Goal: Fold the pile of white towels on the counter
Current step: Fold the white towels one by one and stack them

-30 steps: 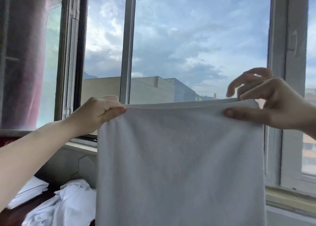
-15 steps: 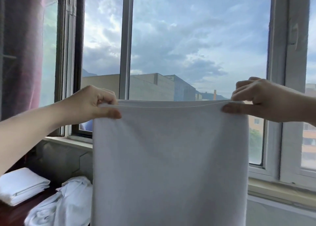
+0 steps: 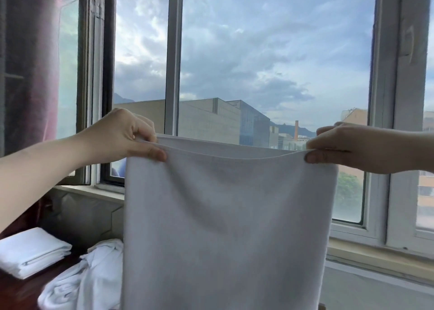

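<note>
A white towel (image 3: 225,227) hangs doubled in the air in front of the window, its top edge sagging slightly between my hands. My left hand (image 3: 122,138) pinches the top left corner between thumb and fingers. My right hand (image 3: 347,147) pinches the top right corner the same way. Low on the left, a crumpled pile of white towels (image 3: 87,279) lies on the dark red counter (image 3: 21,293). A folded white towel stack (image 3: 30,251) sits at the far left of it. The hanging towel hides the counter's middle.
A wide window with white frames (image 3: 385,122) fills the background, its sill (image 3: 375,260) running behind the towel. A dark reddish curtain (image 3: 30,63) hangs at the far left. Buildings and cloudy sky show outside.
My right hand's raised fingers have closed down onto the towel corner. Both hands have lowered in the view, the top edge has slackened, and more of the counter and the folded stack shows.
</note>
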{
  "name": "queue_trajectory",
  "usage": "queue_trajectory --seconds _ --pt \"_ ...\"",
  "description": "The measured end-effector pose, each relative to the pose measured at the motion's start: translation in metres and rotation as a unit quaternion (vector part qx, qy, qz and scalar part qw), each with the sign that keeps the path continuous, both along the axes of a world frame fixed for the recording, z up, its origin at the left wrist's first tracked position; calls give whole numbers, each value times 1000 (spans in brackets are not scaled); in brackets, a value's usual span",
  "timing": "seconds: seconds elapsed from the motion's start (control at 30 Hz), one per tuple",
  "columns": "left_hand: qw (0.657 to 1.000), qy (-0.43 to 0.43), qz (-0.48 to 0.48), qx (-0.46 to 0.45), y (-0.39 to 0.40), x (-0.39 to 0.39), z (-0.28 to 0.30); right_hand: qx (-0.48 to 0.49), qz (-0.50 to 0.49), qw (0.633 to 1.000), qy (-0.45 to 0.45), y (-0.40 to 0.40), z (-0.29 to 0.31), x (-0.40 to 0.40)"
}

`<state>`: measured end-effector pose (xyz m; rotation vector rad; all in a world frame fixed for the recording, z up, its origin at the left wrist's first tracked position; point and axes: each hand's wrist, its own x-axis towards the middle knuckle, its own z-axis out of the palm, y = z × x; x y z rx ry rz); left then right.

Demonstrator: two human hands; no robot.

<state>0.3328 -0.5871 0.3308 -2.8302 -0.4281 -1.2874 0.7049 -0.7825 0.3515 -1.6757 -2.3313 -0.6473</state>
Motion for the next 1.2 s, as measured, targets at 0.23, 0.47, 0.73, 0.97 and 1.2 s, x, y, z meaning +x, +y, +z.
queue_trajectory --seconds 0.23,0.47,0.73,0.97,1.2 --pt "1000 -16 17 -6 4 -9 5 8 88 985 148 6 7 21" --pt "994 106 3 -11 2 -4 2 33 94 973 209 11 0 36" --pt "984 149 32 92 -7 9 -8 144 86 983 70 6 3 34" --pt "997 52 -8 48 -5 15 -10 148 95 984 -8 2 2 39" --pt "975 74 93 187 2 11 1 147 87 984 -54 5 0 35"
